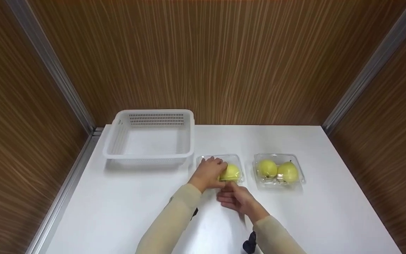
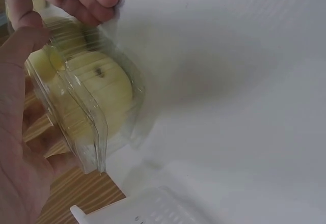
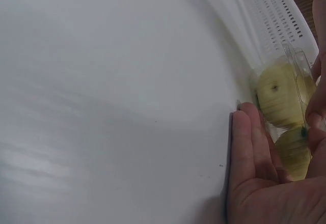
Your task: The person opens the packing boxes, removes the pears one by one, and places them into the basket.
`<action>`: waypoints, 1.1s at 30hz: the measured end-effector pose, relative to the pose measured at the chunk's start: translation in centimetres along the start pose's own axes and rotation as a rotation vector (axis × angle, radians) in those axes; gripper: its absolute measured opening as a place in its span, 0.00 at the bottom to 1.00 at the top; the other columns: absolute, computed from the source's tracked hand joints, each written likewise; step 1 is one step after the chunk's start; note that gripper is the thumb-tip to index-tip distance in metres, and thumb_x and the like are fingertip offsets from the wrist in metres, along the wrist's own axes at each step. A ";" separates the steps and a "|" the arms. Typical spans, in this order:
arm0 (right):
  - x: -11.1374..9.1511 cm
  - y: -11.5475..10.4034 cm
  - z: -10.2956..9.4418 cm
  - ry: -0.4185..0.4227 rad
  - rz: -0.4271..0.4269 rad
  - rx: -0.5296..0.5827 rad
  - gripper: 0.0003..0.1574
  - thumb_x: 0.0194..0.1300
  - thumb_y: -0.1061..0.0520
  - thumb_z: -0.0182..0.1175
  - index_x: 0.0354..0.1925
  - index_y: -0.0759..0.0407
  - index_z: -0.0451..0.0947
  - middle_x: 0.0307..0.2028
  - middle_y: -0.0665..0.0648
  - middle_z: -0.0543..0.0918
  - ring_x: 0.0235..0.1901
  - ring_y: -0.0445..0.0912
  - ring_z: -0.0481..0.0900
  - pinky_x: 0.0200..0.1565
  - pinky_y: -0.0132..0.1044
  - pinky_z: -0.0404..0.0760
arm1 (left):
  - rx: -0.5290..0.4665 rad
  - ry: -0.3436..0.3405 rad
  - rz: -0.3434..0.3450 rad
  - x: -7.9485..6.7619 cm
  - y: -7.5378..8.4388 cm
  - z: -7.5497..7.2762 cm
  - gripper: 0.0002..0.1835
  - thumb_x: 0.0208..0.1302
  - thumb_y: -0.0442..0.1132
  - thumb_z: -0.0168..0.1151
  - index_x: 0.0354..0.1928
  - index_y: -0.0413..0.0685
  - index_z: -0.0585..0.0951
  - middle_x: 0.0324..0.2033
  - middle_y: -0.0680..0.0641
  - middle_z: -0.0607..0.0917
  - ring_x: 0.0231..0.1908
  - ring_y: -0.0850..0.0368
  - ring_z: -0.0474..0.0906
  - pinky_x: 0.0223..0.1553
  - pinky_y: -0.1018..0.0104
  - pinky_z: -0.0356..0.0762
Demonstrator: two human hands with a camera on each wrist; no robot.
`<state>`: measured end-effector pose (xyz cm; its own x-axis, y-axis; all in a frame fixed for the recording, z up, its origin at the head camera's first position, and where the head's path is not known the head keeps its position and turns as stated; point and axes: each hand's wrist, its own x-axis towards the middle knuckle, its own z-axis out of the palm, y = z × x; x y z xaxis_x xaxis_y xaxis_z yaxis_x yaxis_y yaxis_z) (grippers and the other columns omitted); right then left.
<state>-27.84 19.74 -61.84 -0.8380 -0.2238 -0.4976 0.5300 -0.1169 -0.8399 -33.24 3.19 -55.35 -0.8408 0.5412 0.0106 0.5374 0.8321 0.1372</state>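
Observation:
A clear plastic clamshell box [image 1: 238, 159] with yellow apples [image 1: 232, 173] inside lies in front of me. My left hand [image 1: 208, 173] spans its left part from above, fingers at the far rim and thumb at the near one. In the left wrist view, the box's doubled rim [image 2: 84, 109] runs between the left thumb and fingers. My right hand [image 1: 238, 199] is at the near edge, its thumb pinching the rim beside the left thumb. Its other fingers [image 3: 244, 147] stretch low along the white table, next to the box.
A second clear clamshell box [image 1: 296, 160] holding two yellow apples [image 1: 288, 172] stands to the right. At the back left is a white plastic basket [image 1: 146, 156] with slotted walls. Wood-grain panels [image 1: 224, 63] enclose the white table [image 1: 330, 211] at the back and sides.

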 end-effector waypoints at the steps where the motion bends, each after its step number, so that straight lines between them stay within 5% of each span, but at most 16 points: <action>1: 0.0 0.1 0.1 0.008 -0.008 -0.005 0.36 0.74 0.45 0.47 0.63 0.74 0.69 0.50 0.68 0.85 0.46 0.55 0.87 0.48 0.46 0.86 | 0.001 0.004 -0.004 0.0 0.0 0.0 0.35 0.55 0.64 0.68 0.62 0.59 0.74 0.62 0.50 0.78 0.66 0.41 0.71 0.65 0.35 0.65; 6: 0.1 0.5 0.8 0.046 -0.028 -0.022 0.40 0.76 0.38 0.45 0.60 0.74 0.72 0.45 0.66 0.87 0.41 0.52 0.89 0.43 0.45 0.87 | -0.001 0.016 -0.015 -0.1 -0.1 0.1 0.33 0.57 0.64 0.66 0.61 0.57 0.75 0.61 0.50 0.79 0.65 0.42 0.72 0.64 0.34 0.66; 13: 0.0 0.4 0.5 0.020 -0.024 -0.020 0.36 0.76 0.42 0.44 0.61 0.74 0.71 0.44 0.65 0.87 0.40 0.51 0.89 0.44 0.45 0.87 | 0.076 0.020 -0.019 0.2 0.4 0.1 0.36 0.53 0.64 0.69 0.61 0.57 0.72 0.57 0.47 0.78 0.63 0.42 0.73 0.61 0.34 0.70; 23: -0.1 0.2 0.2 -0.023 -0.004 -0.017 0.35 0.73 0.45 0.51 0.62 0.74 0.70 0.45 0.66 0.87 0.42 0.52 0.88 0.46 0.44 0.86 | 0.137 -0.090 -0.012 1.0 1.9 -1.0 0.43 0.53 0.59 0.73 0.69 0.59 0.68 0.64 0.42 0.74 0.67 0.36 0.69 0.60 0.35 0.72; 30: -0.1 0.1 -0.3 -0.071 0.001 0.013 0.37 0.74 0.43 0.51 0.64 0.74 0.68 0.49 0.67 0.85 0.46 0.54 0.87 0.50 0.45 0.85 | 0.288 -0.036 0.039 0.5 1.3 -0.1 0.37 0.59 0.63 0.64 0.68 0.61 0.68 0.65 0.45 0.74 0.66 0.41 0.71 0.59 0.42 0.76; 33: -0.1 0.1 -0.4 -0.095 0.005 0.023 0.38 0.74 0.43 0.51 0.64 0.74 0.67 0.50 0.67 0.85 0.47 0.54 0.87 0.51 0.45 0.85 | 0.280 -0.030 0.048 0.4 1.3 0.0 0.35 0.60 0.61 0.65 0.67 0.59 0.69 0.66 0.45 0.74 0.66 0.41 0.71 0.59 0.41 0.76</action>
<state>-27.73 20.14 -61.95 -0.8201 -0.3147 -0.4779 0.5375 -0.1372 -0.8320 -32.91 4.46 -55.19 -0.8138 0.5808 -0.0195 0.5773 0.8042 -0.1413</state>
